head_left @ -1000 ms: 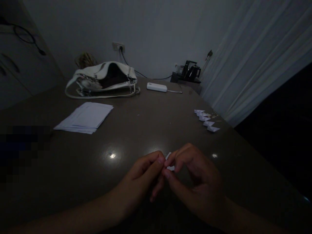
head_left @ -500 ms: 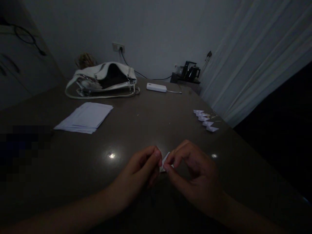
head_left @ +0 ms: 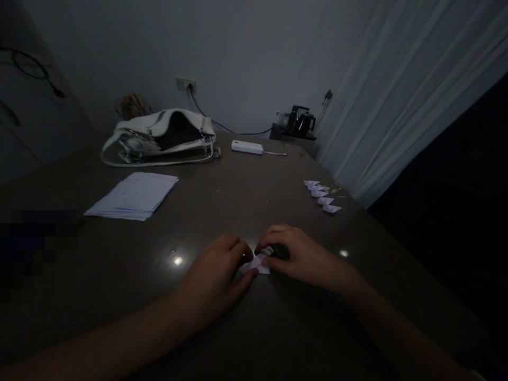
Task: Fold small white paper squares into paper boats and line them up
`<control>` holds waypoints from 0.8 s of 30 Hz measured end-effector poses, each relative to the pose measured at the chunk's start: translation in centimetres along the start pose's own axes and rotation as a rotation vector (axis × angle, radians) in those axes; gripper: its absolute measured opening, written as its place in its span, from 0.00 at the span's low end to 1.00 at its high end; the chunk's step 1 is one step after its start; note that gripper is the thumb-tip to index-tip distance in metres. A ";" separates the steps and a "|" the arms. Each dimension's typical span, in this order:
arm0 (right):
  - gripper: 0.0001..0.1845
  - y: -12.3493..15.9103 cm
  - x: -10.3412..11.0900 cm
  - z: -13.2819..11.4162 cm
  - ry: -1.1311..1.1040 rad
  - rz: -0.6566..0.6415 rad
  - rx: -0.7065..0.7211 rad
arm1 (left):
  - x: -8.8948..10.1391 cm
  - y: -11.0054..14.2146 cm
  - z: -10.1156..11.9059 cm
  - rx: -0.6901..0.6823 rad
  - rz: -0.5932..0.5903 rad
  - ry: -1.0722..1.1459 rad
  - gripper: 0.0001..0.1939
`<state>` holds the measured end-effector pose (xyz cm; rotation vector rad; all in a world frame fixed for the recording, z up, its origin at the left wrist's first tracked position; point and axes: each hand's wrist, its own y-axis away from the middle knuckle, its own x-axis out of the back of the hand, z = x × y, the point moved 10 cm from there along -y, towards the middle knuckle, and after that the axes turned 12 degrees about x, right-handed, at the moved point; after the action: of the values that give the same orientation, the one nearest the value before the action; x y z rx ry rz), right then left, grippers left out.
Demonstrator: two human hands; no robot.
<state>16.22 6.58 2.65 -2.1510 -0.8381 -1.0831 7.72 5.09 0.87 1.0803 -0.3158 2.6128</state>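
Your paper [head_left: 259, 262] lies in the gap between your two hands, a small folded strip whose long axis slants from the near left, by the left grip [head_left: 216, 270], to the far right, by the right grip [head_left: 305, 258]. Both are closed on it — left thumb along the near edge with fingers curled beyond, right thumb and fingertips about the far end — so neither hand is clearly nearer. It sits low at the counter [head_left: 222, 214]; whether its underside touches is hard to tell. The surface is dark and glossy, with bright reflections beside each grip. Beyond the right grip and further right stands a row of folded pieces [head_left: 318, 194], well apart from your fingers. Beyond the left grip lies a stack [head_left: 135, 193], with a bag [head_left: 162, 126] behind it. A white device [head_left: 246, 147] lies straight beyond both grips, before the wall [head_left: 238, 63]; a curtain [head_left: 381, 106] hangs far right. The room is dim.
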 end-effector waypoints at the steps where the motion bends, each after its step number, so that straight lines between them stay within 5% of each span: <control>1: 0.09 0.0 -0.1 0.1 0.000 -0.011 0.002 | 0.0 0.0 0.0 0.004 0.000 -0.025 0.08; 18: 0.09 -0.4 -0.5 -0.2 -0.092 -0.054 0.028 | -0.2 -0.4 0.2 -0.014 -0.018 -0.074 0.10; 21: 0.08 -0.6 -0.1 -0.8 -0.140 0.002 0.086 | -0.7 -0.5 -0.5 0.025 -0.065 -0.034 0.13; 24: 0.11 -0.5 1.6 0.0 -0.109 0.216 0.063 | -0.7 -0.7 -1.6 0.085 -0.069 0.061 0.15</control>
<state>16.56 7.34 4.13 -2.2042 -0.6600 -0.8279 7.44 6.14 -0.68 1.0176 -0.1517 2.6123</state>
